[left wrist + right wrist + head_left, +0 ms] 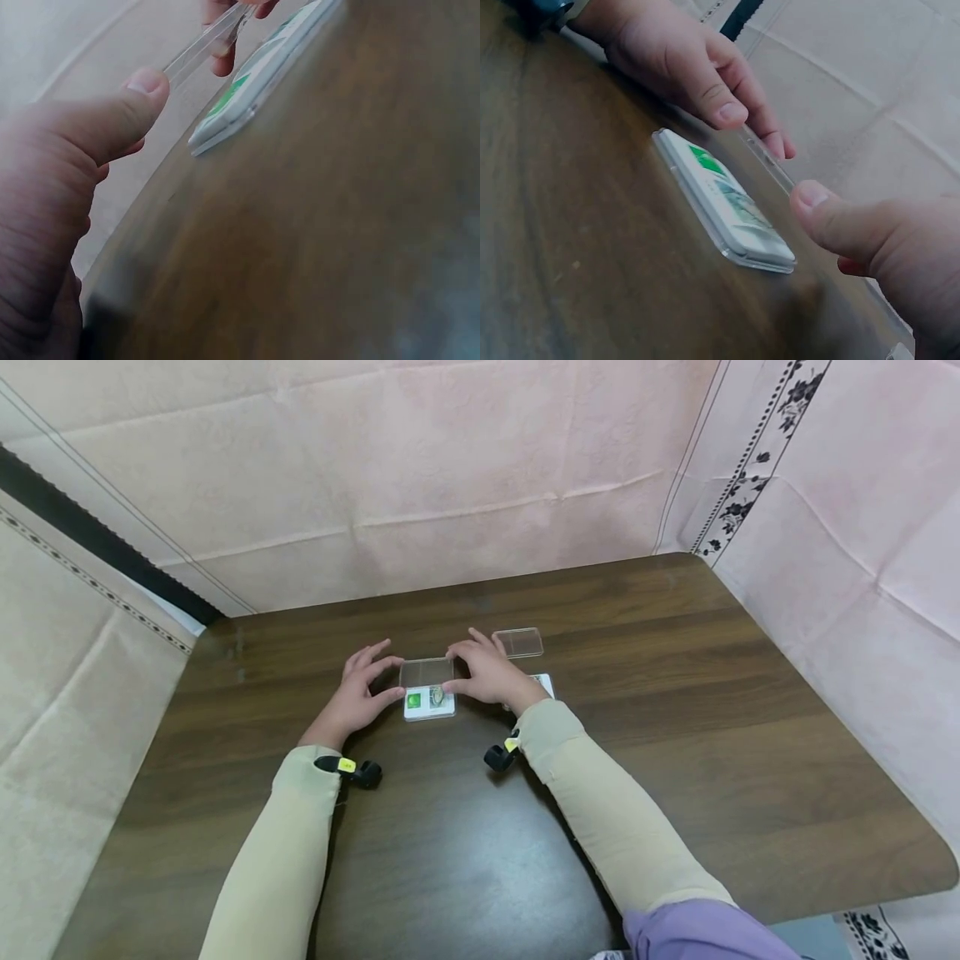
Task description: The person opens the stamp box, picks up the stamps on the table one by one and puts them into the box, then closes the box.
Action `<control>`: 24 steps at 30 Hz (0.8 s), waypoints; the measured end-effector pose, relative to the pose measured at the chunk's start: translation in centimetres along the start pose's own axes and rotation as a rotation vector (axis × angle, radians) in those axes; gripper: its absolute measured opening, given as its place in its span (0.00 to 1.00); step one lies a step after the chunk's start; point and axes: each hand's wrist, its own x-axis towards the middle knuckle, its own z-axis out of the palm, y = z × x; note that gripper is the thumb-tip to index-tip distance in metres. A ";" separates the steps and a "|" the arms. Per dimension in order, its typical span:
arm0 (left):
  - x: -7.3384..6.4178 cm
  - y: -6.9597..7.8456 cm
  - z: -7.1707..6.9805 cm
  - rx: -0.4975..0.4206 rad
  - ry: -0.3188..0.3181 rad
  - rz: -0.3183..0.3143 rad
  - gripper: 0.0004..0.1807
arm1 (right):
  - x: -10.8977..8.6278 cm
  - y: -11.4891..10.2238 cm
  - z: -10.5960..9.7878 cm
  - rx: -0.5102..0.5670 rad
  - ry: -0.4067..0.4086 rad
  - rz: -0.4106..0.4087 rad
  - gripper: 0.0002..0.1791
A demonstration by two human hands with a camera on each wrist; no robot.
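A clear plastic lid (426,672) is held by its two ends between both hands, raised above the table and tilted. The left hand (358,692) pinches its left end between thumb and fingers. At the opposite end, the right hand (486,673) pinches it the same way. Just below the lid, a white case (431,704) with a green square and a printed picture lies flat in a clear tray. The right wrist view shows the lid's thin edge (769,160) apart from the case (724,202). Fingers behind the lid are partly hidden.
Another clear lid (520,642) lies beyond the right hand. A second white case (544,683) shows partly behind the right wrist. Everything rests on a brown wood-grain table (675,718), with pale cloth (450,468) hanging behind its far edge.
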 end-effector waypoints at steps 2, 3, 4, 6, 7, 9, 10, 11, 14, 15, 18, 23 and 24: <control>-0.2 0.0 0.0 -0.004 -0.009 0.003 0.28 | -0.2 0.0 0.1 0.007 -0.007 -0.007 0.32; -0.3 0.0 0.0 -0.006 -0.011 0.004 0.27 | -0.3 -0.1 0.1 0.007 -0.009 -0.011 0.32; -0.4 0.0 0.0 -0.007 -0.014 0.009 0.27 | -0.4 -0.1 0.1 0.004 -0.011 -0.016 0.32; -0.6 -0.1 0.0 -0.011 -0.021 0.018 0.27 | -0.6 -0.1 0.2 -0.005 -0.012 -0.026 0.32; -0.7 -0.1 0.0 -0.012 -0.024 0.023 0.27 | -0.6 -0.2 0.2 -0.009 -0.011 -0.029 0.31; -0.8 -0.1 0.0 -0.012 -0.029 0.028 0.27 | -0.8 -0.2 0.3 -0.021 -0.014 -0.037 0.31; -0.9 -0.1 0.0 -0.010 -0.032 0.031 0.27 | -0.9 -0.2 0.3 -0.024 -0.015 -0.039 0.31; -1.0 -0.1 0.0 -0.008 -0.037 0.032 0.27 | -1.0 -0.3 0.3 -0.027 -0.015 -0.041 0.31; -1.1 -0.1 0.1 0.004 -0.051 0.030 0.28 | -1.2 -0.4 0.4 -0.034 -0.022 -0.041 0.31; -1.2 -0.1 0.1 0.008 -0.056 0.028 0.28 | -1.3 -0.4 0.5 -0.037 -0.024 -0.041 0.31; -1.4 -0.1 0.1 0.022 -0.066 0.022 0.29 | -1.5 -0.5 0.6 -0.046 -0.035 -0.041 0.31; -1.7 0.0 0.1 0.048 -0.069 0.025 0.28 | -1.7 -0.7 0.7 -0.049 -0.053 -0.040 0.30; -1.8 0.0 0.1 0.051 -0.069 0.026 0.28 | -1.8 -0.8 0.7 -0.049 -0.055 -0.040 0.30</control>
